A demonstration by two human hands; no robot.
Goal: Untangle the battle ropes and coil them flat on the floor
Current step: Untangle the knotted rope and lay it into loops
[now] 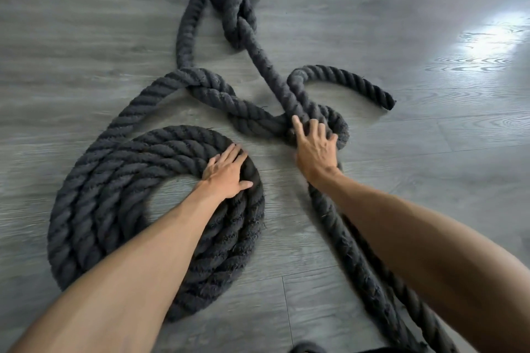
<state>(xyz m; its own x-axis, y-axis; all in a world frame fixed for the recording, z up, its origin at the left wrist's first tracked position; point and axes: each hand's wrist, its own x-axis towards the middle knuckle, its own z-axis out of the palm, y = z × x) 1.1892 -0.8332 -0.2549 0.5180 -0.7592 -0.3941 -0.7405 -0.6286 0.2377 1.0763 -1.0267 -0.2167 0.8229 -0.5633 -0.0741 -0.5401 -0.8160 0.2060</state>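
A thick black battle rope lies on the grey floor. Part of it forms a flat coil (109,198) of several turns at the lower left. My left hand (226,173) presses flat on the coil's right side, fingers spread. To the right the rope crosses itself in a tangle (266,120). My right hand (315,146) rests on that tangle, its fingers curled over a loop of rope. A cut rope end (388,102) lies to the right of the tangle. Twisted strands (241,11) run off to the top edge. Two strands (355,264) trail toward the bottom right under my right forearm.
Grey wood-look plank floor (86,37) all around. A bright patch of reflected light (493,37) sits at the right. A dark object (308,347) peeks in at the bottom edge.
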